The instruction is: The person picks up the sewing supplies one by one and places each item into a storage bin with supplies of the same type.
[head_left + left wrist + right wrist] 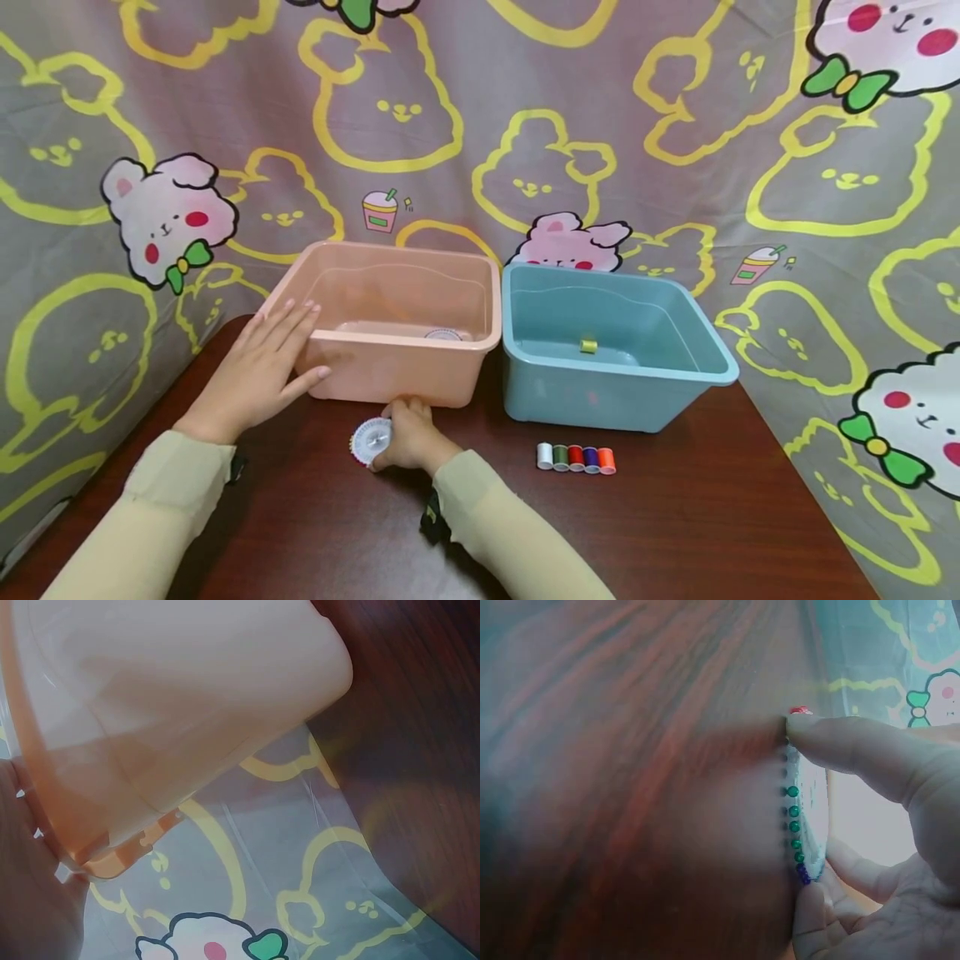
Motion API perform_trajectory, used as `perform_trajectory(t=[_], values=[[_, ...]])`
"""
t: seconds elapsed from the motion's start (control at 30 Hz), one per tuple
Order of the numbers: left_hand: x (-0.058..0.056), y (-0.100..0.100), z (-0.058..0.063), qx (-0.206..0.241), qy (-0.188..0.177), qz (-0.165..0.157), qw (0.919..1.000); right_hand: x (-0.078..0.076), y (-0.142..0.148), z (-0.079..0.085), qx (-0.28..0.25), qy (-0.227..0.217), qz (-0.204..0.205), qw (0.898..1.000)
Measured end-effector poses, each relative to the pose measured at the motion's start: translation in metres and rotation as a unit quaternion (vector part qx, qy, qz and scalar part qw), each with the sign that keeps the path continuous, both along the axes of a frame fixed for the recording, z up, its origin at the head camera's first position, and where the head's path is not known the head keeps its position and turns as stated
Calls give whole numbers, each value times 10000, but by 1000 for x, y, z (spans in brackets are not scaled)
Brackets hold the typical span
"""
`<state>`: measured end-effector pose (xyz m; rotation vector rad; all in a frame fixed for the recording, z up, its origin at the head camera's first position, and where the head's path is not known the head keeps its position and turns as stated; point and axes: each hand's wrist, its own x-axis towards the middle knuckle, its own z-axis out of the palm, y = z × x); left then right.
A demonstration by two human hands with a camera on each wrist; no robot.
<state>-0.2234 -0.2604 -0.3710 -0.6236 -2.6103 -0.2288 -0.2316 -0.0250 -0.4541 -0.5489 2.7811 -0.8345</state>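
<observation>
Head view puts the round pin disc (370,441) at the left side of the right hand (412,440), and to the right and nearer side of the left hand (262,362). Being round, it shows no long axis; its face lies roughly level with the worktop (300,517). The right hand is clearly the nearer, pinching the disc by its edge, thumb on the near side and fingers on the far side. Whether the disc touches the worktop or sits just off it, I cannot tell.

Just beyond the right hand stands the front wall of the pink bin (390,367), so the raised rim lies between the disc and the bin's inside, where a second disc (443,335) shows. The left hand rests on that bin's near left corner, fingers straight and slightly apart. To the right of both hands are the blue bin (592,392), holding a yellow spool (588,346), and a row of five spools (575,458) before it.
</observation>
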Motion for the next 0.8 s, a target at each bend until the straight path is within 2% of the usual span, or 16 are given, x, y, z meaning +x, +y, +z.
perform_trajectory(t=[0.17,0.5,0.8], values=[[1,1,1,-3,-131,105,9999,1,1,-1,-143,100,102,9998],[0,2,2,6,-190,118,9997,-3,15,-4,-532,329,575,9964],[1,3,1,12,-216,135,9997,-5,29,-8,-1420,198,577,9880]])
